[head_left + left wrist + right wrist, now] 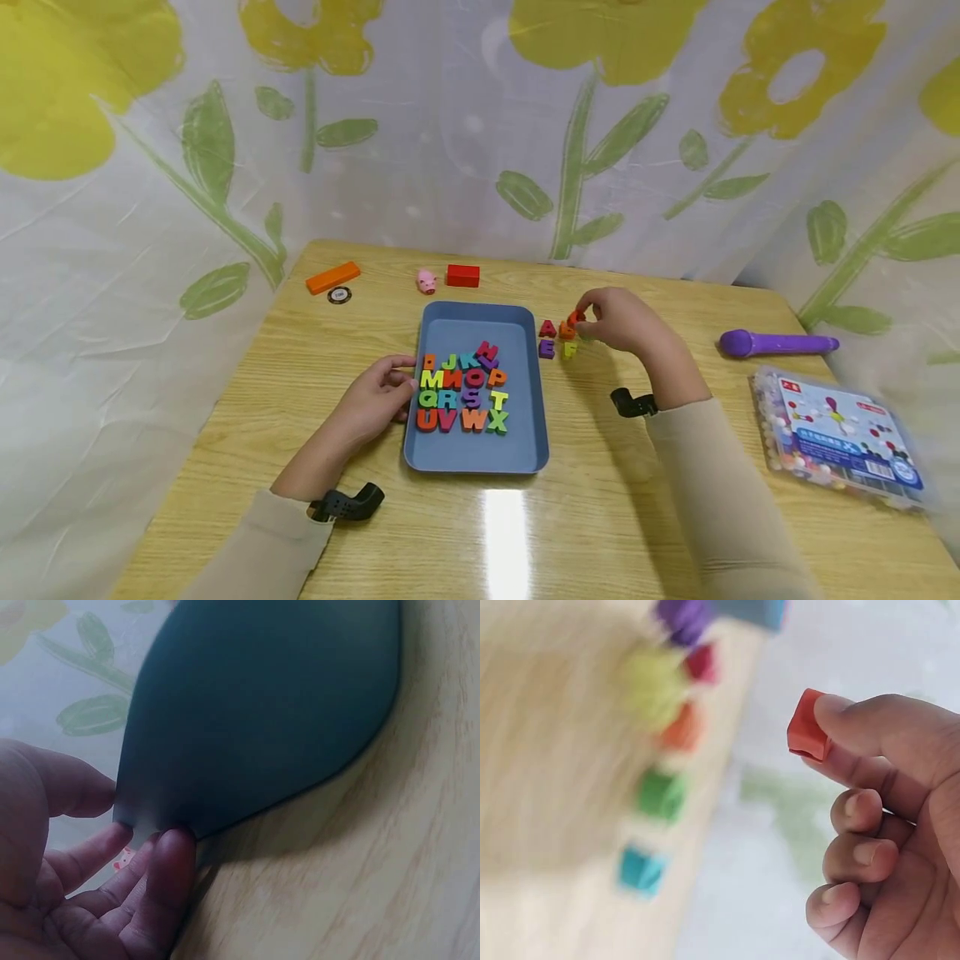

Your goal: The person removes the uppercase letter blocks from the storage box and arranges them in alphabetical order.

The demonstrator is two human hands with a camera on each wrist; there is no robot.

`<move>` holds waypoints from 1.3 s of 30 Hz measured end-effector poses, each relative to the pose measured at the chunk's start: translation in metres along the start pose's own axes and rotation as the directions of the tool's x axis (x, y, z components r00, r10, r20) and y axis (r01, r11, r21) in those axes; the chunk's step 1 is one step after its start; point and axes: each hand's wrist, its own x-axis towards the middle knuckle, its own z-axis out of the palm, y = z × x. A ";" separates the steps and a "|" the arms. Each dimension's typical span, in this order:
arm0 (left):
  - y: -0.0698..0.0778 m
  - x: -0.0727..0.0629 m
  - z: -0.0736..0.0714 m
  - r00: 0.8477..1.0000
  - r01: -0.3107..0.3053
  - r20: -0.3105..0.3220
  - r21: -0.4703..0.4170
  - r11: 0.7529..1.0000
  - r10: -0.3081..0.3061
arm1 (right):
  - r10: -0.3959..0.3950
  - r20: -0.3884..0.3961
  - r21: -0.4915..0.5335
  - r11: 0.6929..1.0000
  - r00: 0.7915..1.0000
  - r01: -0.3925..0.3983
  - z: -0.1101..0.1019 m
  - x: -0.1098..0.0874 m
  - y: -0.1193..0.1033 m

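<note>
My left hand [377, 392] is at the left side of the blue-grey tray [528, 450], its bent fingers and thumb holding the edge. In the left wrist view, the fingertips meet the tray's dark wall [262, 705]. Inside the tray, colourful toy letters stand in rows, with a yellow M [431, 379] and a green X [497, 422] among them. To the right, my right hand [618, 321] pinches a red-orange toy letter [807, 727] between thumb and index finger, raised above the table. Below it are a red A [548, 328], a purple E [547, 349] and a yellow F [570, 350].
Behind the tray lie a red block [462, 276], a pink pig figure [426, 281], an orange block [333, 277] and a round chip [340, 295]. A purple stick [780, 343] and a clear-sided box [840, 437] are at the right. A flowered curtain [450, 167] hangs behind the table.
</note>
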 end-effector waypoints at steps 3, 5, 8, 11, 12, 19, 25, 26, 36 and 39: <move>0.000 0.000 0.000 1.000 0.004 -0.005 0.005 1.000 -0.004 | 0.036 0.038 -0.026 0.999 0.999 -0.035 0.006 -0.009 0.018; 0.000 0.000 0.000 1.000 0.004 -0.007 0.004 1.000 -0.004 | 0.047 0.055 -0.031 0.998 0.997 -0.046 0.010 -0.012 0.025; 0.000 0.000 0.001 1.000 0.000 -0.005 0.000 1.000 0.000 | 0.054 0.057 -0.029 0.998 0.997 -0.052 0.017 -0.014 0.030; 0.000 0.000 0.001 1.000 0.001 -0.001 -0.001 1.000 -0.001 | 0.045 0.059 -0.036 0.998 0.997 -0.043 0.023 -0.014 0.032; 0.000 0.000 0.001 1.000 0.002 0.000 -0.002 1.000 -0.002 | 0.046 0.061 -0.034 0.998 0.997 -0.044 0.025 -0.013 0.032; 0.000 -0.001 0.001 1.000 0.009 -0.001 -0.004 1.000 -0.009 | 0.049 0.067 -0.035 0.998 0.997 -0.046 0.029 -0.013 0.034; 0.001 0.000 0.001 1.000 0.006 0.000 -0.003 1.000 -0.006 | 0.067 0.077 -0.055 0.997 0.995 -0.063 0.032 -0.014 0.037; 0.001 0.000 0.001 1.000 0.004 0.000 -0.002 1.000 -0.004 | 0.066 0.077 -0.058 0.996 0.995 -0.062 0.031 -0.015 0.035; -0.001 -0.001 0.001 1.000 -0.017 0.014 -0.041 0.999 0.017 | -0.018 0.038 -0.066 0.998 0.999 0.021 0.006 -0.011 -0.030; -0.001 -0.001 0.000 1.000 -0.019 0.009 -0.036 0.999 0.019 | -0.083 0.041 -0.103 0.991 0.996 0.087 0.010 0.004 -0.058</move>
